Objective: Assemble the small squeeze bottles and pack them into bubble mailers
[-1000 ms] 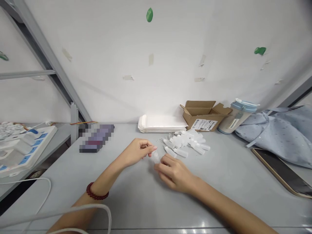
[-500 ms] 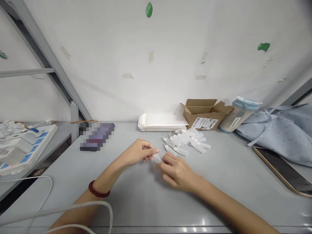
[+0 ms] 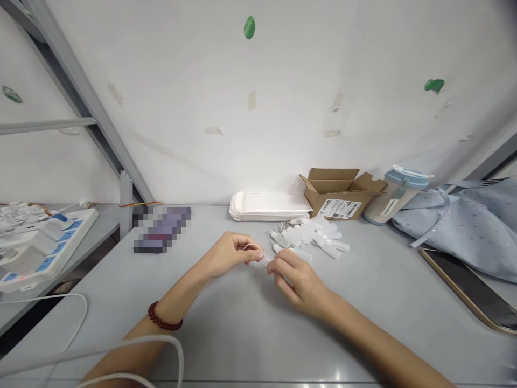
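Note:
My left hand pinches one end of a small translucent plastic tube between thumb and fingers. A thin white loop of cord curves over those fingers. My right hand is closed at the tube's other end, with its fingertips bent round it and covering most of it. Both hands are just above the grey table, close together. Beyond my right hand lies a loose pile of similar translucent tubes, some with thin cords at their left ends.
Behind the pile are a stack of white envelopes and an open cardboard box. A tumbler, a blue cloth bag and a phone are at right. A pixelated dark object, a power strip and white cables are at left.
My right fingers have shifted slightly up and right along the tube, and less of it shows between my hands. The cord loop now shows over my left fingers. The camera has tilted slightly upward.

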Available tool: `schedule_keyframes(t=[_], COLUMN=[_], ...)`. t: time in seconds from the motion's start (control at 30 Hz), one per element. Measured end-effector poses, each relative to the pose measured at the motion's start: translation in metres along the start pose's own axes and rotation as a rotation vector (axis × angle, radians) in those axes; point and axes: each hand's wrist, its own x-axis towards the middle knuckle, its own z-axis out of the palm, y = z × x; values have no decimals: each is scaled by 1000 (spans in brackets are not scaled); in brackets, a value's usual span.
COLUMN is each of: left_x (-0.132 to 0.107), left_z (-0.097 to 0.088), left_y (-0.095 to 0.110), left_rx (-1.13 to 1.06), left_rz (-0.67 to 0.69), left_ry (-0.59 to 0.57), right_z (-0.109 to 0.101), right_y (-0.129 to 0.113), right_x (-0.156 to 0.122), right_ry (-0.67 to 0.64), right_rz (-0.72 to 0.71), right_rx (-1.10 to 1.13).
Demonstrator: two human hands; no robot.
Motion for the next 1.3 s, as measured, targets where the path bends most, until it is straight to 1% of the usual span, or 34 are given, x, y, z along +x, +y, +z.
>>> schedule_keyframes(t=[0.13, 0.23, 0.37, 0.47, 0.53, 0.67, 0.73, 0.8, 0.9, 1.07, 1.17, 1.3], left_x=[1, 1, 1, 1, 0, -3, -4, -5, -3, 0, -1, -4], left_z=[1, 1, 4, 7, 9, 11, 12, 12, 12, 10, 10, 13], left_y=[-1, -1, -1, -2, -2, 1, 3, 4, 4, 1, 0, 2], left_rx=[-48, -43, 44, 132, 162, 161, 152, 141, 115, 122, 105, 74], left_rz=[17, 4, -28, -15, 15, 79, 84, 80, 77, 1, 24, 75], left_ry=[20, 25, 60, 71, 73, 59, 60, 75, 56, -13, -50, -7], right_z=[0, 1, 2, 1, -1, -3, -3, -2, -1, -2, -3, -1], right_y=[2, 3, 3, 2, 2, 0, 0, 1, 2, -1, -1, 3], right_x=[0, 0, 1, 1, 1, 1, 2, 2, 2, 3, 2, 1], right_ry=[10, 6, 9, -10, -14, -5, -7, 0, 14, 10, 1, 32], right_rz=[30, 50, 71, 102, 160, 367, 463, 519, 534, 487, 493, 542], right_rx=[-4, -2, 0, 33, 96, 285, 401, 506, 557, 451, 438, 554])
